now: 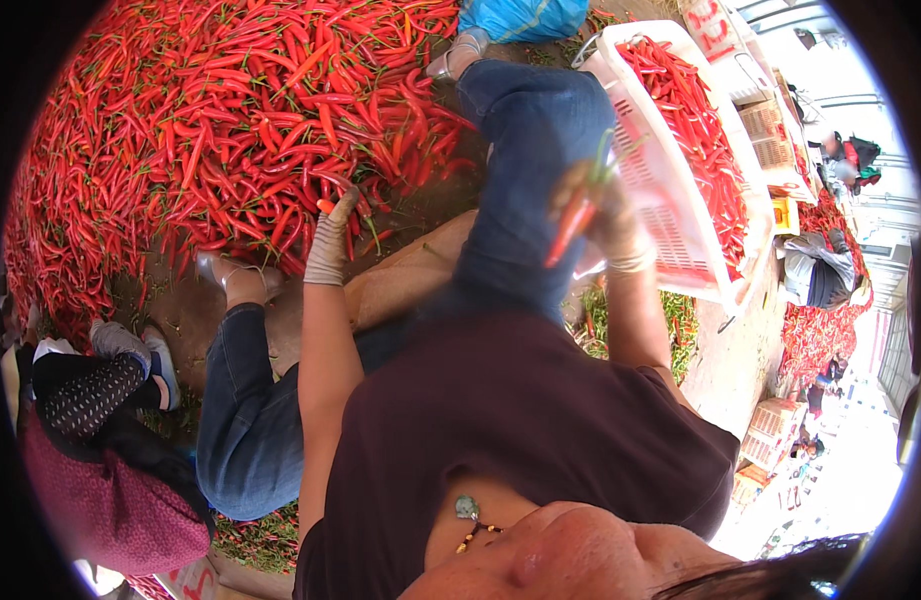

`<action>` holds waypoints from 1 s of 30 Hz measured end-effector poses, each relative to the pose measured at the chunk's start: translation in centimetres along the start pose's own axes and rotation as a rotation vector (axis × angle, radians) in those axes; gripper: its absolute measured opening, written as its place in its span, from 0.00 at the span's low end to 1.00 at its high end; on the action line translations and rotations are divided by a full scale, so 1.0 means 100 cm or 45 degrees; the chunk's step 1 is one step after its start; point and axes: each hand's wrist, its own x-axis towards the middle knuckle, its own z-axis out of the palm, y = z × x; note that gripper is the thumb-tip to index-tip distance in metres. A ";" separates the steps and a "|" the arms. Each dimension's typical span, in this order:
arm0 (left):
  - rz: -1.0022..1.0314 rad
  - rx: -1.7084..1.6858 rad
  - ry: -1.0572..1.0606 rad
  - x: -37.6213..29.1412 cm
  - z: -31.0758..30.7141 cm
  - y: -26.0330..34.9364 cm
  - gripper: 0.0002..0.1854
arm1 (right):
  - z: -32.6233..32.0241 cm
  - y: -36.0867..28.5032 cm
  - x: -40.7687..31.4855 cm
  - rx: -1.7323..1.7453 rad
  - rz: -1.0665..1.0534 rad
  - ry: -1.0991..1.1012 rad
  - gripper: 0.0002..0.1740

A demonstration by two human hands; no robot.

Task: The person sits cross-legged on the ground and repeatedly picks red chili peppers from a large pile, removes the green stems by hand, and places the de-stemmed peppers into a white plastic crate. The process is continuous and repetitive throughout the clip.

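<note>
My left hand (pixel 333 232), in a pale glove, is at the near edge of a large heap of red chili peppers (pixel 243 120). The fingers are closed around a red chili pepper (pixel 326 205), whose orange-red tip sticks out beside the thumb side. My right hand (pixel 610 210), gloved too and blurred by motion, is raised over my right thigh. In it is a red chili pepper (pixel 571 225) with green stems showing above the fingers. Close to that hand stands a white plastic crate (pixel 659 225) partly filled with red chili peppers (pixel 685 135).
Green stems (pixel 678 330) litter the ground by the crate. A blue bag (pixel 524 19) lies ahead. At left sits another person in a patterned sleeve (pixel 92 397). Further right are stacked crates (pixel 768 135), a yellow crate (pixel 786 216) and a person bending near more peppers.
</note>
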 end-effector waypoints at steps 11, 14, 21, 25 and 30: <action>-0.094 -0.192 -0.022 -0.002 0.018 0.000 0.12 | -0.105 -0.024 -0.070 -1.596 0.279 0.663 0.14; -0.011 -0.075 -0.041 -0.007 0.015 0.006 0.16 | -0.099 0.000 -0.018 -2.442 -0.083 0.999 0.22; -0.057 -0.031 -0.189 -0.020 0.030 0.017 0.19 | 0.007 0.026 0.061 -1.595 -0.726 0.204 0.15; -0.005 0.338 -0.358 -0.020 0.032 0.012 0.15 | 0.055 0.121 0.114 -1.402 -0.195 -0.218 0.19; -0.275 0.684 -0.277 -0.007 0.000 -0.015 0.15 | 0.052 0.198 0.135 -0.898 0.325 -0.399 0.20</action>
